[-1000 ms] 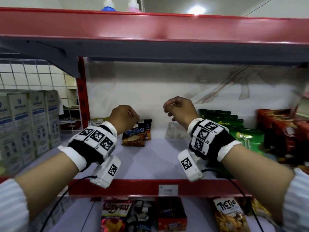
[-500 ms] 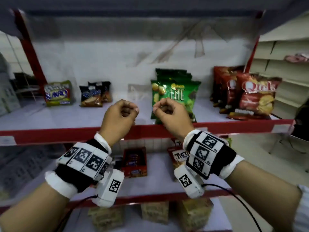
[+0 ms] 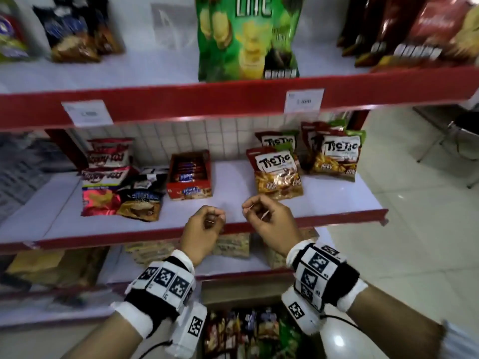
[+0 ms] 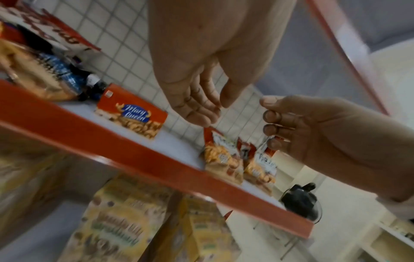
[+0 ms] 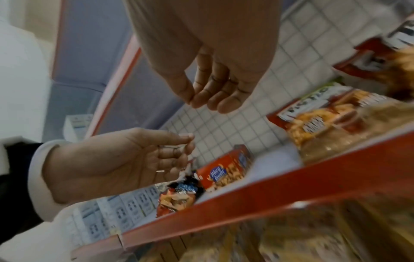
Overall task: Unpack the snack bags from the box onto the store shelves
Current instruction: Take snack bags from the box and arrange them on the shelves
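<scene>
- Left hand (image 3: 202, 224) raised in front of the middle shelf (image 3: 233, 226), fingers loosely curled, grip narrow, holding nothing.
- Right hand (image 3: 269, 221) just beside it on the right, apart from it, fingers loosely curled too, thumb close to forefinger, nothing held.
- Both hands near the red front edge of the middle shelf, touching neither the shelf nor any bag.
- Cardboard box (image 3: 248, 299) low in the near centre, below and between the wrists, packed with snack bags (image 3: 254, 330) in mixed colours; blurred, brands unreadable.
- On the middle shelf, right: three Tic Tic bags (image 3: 278, 174) standing upright, one nearer the front edge, the others farther back.
- On the middle shelf, centre: a red biscuit carton (image 3: 189, 174) with its top open, far of the left hand.
- On the middle shelf, left: red and dark snack packs (image 3: 111, 182) leaning on one another.
- On the top shelf (image 3: 181, 99): a green chip bag (image 3: 246, 40) upright at the front edge, dark red bags (image 3: 414, 35) to the right, dark packs (image 3: 75, 29) to the left.
- Two white price tags (image 3: 303, 101) on the top shelf's red front lip.
- On the bottom shelf, behind the hands: yellowish packs (image 3: 230, 246), partly hidden.
- Right of the shelving: pale tiled floor (image 3: 414, 229).
</scene>
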`<action>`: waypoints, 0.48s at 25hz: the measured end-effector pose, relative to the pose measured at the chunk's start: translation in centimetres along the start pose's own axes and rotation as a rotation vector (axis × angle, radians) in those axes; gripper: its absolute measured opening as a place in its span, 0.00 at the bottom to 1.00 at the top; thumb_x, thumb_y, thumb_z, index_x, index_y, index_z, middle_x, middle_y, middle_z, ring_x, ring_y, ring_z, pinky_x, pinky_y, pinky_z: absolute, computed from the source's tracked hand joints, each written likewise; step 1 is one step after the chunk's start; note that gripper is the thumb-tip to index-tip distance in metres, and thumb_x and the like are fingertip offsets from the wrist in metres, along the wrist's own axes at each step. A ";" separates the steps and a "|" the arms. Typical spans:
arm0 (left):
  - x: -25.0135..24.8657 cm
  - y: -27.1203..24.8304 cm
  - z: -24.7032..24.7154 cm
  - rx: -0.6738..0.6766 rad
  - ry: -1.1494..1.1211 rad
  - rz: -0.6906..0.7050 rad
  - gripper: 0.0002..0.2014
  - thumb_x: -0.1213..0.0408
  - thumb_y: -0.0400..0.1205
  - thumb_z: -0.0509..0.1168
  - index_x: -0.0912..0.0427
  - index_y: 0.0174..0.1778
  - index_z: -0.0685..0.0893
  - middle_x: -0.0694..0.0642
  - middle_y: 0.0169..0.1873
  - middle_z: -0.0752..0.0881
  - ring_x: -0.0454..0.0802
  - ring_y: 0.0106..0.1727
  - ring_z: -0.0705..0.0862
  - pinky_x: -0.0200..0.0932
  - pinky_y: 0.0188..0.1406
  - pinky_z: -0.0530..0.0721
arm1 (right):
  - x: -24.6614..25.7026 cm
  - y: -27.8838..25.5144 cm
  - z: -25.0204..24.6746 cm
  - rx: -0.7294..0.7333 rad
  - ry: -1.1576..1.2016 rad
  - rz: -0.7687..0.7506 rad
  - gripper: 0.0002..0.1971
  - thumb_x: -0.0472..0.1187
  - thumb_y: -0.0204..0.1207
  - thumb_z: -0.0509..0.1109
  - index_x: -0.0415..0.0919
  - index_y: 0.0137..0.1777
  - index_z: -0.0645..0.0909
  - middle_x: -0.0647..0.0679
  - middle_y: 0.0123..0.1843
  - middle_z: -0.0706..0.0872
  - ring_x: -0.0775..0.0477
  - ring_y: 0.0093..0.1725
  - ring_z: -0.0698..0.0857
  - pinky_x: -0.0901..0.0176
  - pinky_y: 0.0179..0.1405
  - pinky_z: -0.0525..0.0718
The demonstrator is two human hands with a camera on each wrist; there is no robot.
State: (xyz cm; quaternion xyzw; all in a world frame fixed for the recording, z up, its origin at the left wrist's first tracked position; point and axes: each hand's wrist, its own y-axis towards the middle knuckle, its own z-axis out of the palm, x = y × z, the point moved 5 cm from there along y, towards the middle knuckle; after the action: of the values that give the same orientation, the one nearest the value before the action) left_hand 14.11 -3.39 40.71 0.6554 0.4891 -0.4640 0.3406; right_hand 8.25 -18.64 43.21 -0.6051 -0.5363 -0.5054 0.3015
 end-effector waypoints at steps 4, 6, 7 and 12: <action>8.9 -0.1 3.3 0.087 0.034 -0.209 0.05 0.77 0.82 0.62 0.66 0.49 0.80 0.60 0.39 0.82 0.56 0.43 0.80 0.48 0.44 0.79 | -9.2 -1.9 2.3 0.016 0.004 0.223 0.06 0.30 0.76 0.70 0.43 0.45 0.82 0.39 0.40 0.86 0.50 0.40 0.82 0.65 0.43 0.80; 13.2 -0.5 5.1 0.129 0.038 -0.278 0.05 0.77 0.82 0.61 0.66 0.49 0.80 0.59 0.38 0.82 0.56 0.44 0.80 0.46 0.42 0.79 | -13.8 -3.5 3.5 0.041 -0.025 0.315 0.07 0.31 0.76 0.70 0.45 0.45 0.81 0.43 0.38 0.84 0.51 0.37 0.79 0.68 0.40 0.78; 15.2 -0.7 5.9 0.146 0.064 -0.304 0.05 0.76 0.82 0.62 0.67 0.50 0.81 0.59 0.39 0.82 0.56 0.44 0.80 0.45 0.43 0.79 | -16.1 -4.3 4.0 0.063 -0.045 0.354 0.06 0.32 0.77 0.70 0.45 0.46 0.80 0.45 0.37 0.82 0.52 0.36 0.78 0.66 0.40 0.78; 25.7 -1.7 9.7 0.223 0.122 -0.388 0.04 0.73 0.82 0.63 0.61 0.47 0.80 0.57 0.41 0.83 0.55 0.47 0.82 0.50 0.54 0.82 | -26.9 -8.1 6.4 0.179 -0.126 0.431 0.05 0.33 0.77 0.69 0.45 0.45 0.81 0.47 0.38 0.85 0.56 0.36 0.80 0.69 0.40 0.78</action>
State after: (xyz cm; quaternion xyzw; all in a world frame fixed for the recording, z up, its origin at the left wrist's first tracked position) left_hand 12.12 -3.27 13.26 0.6095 0.5715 -0.5314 0.1402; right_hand 4.64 -20.16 14.63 -0.7067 -0.4550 -0.3411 0.4208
